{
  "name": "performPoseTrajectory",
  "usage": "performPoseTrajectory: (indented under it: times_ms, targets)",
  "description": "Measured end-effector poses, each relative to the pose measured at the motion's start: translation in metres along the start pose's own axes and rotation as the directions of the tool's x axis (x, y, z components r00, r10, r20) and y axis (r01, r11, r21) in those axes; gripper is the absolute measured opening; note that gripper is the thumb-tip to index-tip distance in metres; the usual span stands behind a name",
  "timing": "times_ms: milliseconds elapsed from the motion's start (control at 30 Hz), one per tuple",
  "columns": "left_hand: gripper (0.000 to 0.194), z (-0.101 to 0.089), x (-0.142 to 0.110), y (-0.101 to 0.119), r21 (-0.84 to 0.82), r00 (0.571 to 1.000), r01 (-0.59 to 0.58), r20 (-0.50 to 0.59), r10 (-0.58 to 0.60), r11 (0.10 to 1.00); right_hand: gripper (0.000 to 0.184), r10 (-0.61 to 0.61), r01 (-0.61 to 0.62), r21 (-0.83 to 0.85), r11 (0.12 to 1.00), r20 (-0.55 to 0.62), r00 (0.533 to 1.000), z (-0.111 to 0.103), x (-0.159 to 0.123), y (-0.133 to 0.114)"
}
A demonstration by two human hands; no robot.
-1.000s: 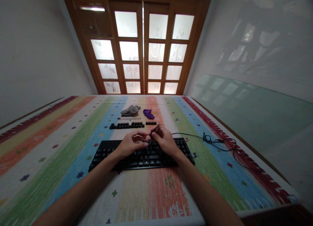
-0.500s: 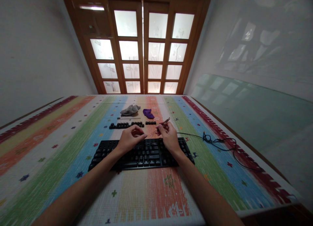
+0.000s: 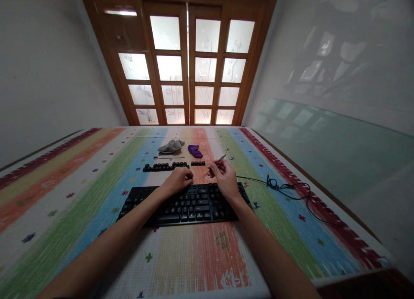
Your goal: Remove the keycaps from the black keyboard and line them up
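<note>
A black keyboard lies across the patterned cloth under both my hands. My left hand is over its back edge, fingers curled together with the tips turned down. Whatever is between those fingertips is hidden. In my right hand is a thin wire keycap puller, gripped between thumb and fingers above the keyboard's back right part. Its wires point left and its other end sticks up past the fingers. Behind the keyboard stand a long row of loose black keycaps and a shorter row of keycaps.
Behind the keycaps lie a thin stick-like tool, a crumpled grey cloth and a purple cloth. The keyboard cable runs out to the right in loose coils. A striped tablecloth covers the table.
My left hand has shifted slightly toward the keycap row, its fingers curling down from a looser pinch. The right hand stays nearly in place with the keycap puller.
</note>
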State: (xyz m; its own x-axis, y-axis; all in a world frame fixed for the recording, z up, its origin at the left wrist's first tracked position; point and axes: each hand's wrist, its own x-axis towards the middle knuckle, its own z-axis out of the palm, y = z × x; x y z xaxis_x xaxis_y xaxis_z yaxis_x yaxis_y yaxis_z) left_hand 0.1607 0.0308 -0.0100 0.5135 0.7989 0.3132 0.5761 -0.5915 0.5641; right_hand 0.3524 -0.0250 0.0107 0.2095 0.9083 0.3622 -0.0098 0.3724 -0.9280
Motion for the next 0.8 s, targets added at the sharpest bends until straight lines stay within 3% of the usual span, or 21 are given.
performPoseTrajectory:
  times_ms: [300, 500, 800]
  targets:
    - [0.011, 0.007, 0.010, -0.008, 0.076, 0.996, -0.093, -0.002, 0.093, 0.993, 0.041, -0.007, 0.007, 0.013, 1.000, -0.001, 1.000, -0.003, 0.002, -0.003]
    - [0.031, 0.009, 0.011, -0.014, 0.082, 0.996, -0.093, 0.001, 0.094, 0.992, 0.040, -0.016, 0.016, 0.006, 1.000, -0.003, 1.000, -0.004, 0.003, -0.004]
    - [0.044, 0.006, 0.016, -0.016, 0.302, 0.985, -0.165, 0.092, 0.143, 0.939, 0.035, -0.019, 0.019, -0.003, 1.000, -0.007, 1.000, -0.004, 0.002, -0.002]
